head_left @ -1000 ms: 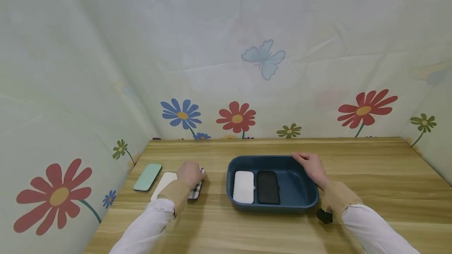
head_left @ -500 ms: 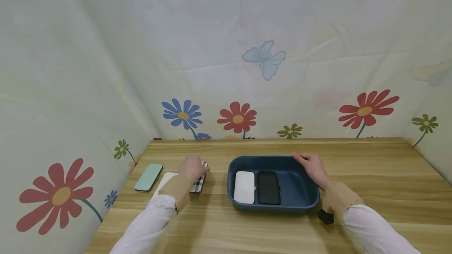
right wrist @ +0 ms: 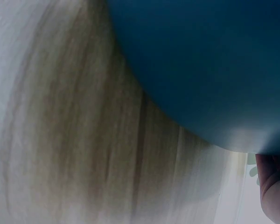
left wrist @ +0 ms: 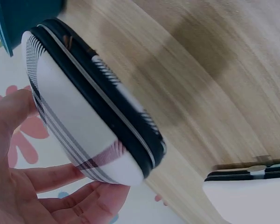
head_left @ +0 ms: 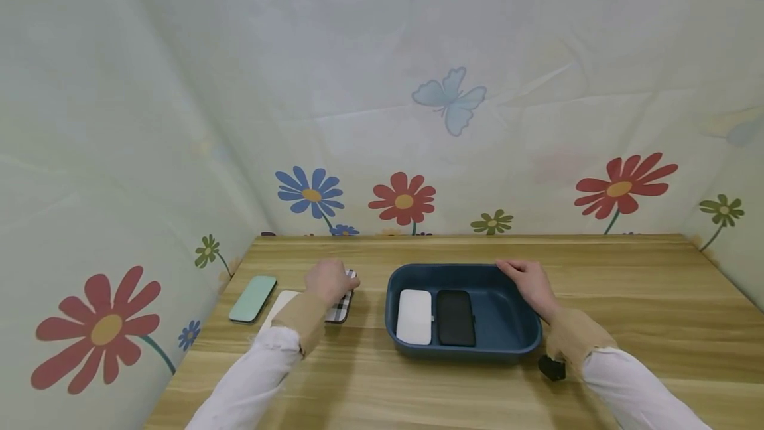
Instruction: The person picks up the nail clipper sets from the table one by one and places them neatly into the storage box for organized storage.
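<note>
A: What's that in the left hand (head_left: 327, 281)?
B: A rounded plaid case (left wrist: 77, 109), white with grey and pink stripes, a dark band around its side. Thumb and fingers pinch it; its shadow falls apart from it, so it seems raised off the pale wood-grain desk (head_left: 388, 397). It's in the desk's left half, between a plain white rounded case (head_left: 278, 307) and a navy-blue, round-cornered basin (head_left: 501, 320).
A: Would it be heavy?
B: Light, I'd judge, with a stiff shell and a slightly slippery cover. I'd take it across opposite sides.
A: And the right hand (head_left: 528, 285)?
B: Its fingers grip the basin's rim near the far right corner. That looks like smooth, hard plastic.
A: What's inside?
B: A flat white oblong case (head_left: 414, 317) by the left wall, a matt black oblong case (head_left: 456, 318) beside it.
A: And near the desk's left edge?
B: A mint-green flat case (head_left: 253, 298), rounded at the corners.
</note>
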Action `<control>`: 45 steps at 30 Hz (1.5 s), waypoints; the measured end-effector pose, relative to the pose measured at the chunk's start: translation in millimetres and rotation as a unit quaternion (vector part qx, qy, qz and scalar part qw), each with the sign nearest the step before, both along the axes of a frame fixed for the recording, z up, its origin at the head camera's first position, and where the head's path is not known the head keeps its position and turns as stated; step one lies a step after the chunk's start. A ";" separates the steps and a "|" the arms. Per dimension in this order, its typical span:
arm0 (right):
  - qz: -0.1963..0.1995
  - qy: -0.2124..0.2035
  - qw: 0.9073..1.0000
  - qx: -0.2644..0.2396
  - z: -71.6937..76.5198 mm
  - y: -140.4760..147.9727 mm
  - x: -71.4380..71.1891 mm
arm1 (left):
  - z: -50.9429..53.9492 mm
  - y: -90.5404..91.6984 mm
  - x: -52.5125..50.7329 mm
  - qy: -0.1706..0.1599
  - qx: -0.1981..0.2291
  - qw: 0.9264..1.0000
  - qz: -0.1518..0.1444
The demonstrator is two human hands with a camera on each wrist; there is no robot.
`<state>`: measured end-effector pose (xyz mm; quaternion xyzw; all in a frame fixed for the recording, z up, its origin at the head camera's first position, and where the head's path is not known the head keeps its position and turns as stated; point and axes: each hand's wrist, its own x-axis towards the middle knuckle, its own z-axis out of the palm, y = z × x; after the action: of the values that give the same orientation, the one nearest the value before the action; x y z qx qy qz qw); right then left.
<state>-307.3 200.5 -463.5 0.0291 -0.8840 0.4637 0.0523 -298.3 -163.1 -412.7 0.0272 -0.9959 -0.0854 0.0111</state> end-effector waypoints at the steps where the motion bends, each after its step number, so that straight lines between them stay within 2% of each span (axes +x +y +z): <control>1: 0.000 0.000 1.000 0.001 0.1 0.0 0.1 | 0.1 0.6 -0.4 0.001 -0.002 1.000 -0.001; 14: -0.003 0.009 1.000 0.002 -3.2 0.9 -1.9 | 10.0 16.5 0.5 0.008 -0.029 0.999 -0.024; 21: 0.001 0.010 1.000 -0.002 -2.6 1.8 -1.2 | 14.0 20.8 -1.3 0.012 -0.010 1.000 -0.021; 38: 0.002 0.000 1.000 -0.003 -3.3 2.2 -2.0 | 24.0 36.3 0.2 0.011 0.001 1.000 -0.015; 45: -0.001 0.003 1.000 0.002 -3.4 1.7 -2.3 | 28.0 43.5 1.8 0.023 0.005 0.999 -0.030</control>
<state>-309.6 202.3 -466.9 0.0296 -0.8846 0.4621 0.0559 -296.5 -119.6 -384.7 -0.0041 -0.9953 -0.0912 0.0312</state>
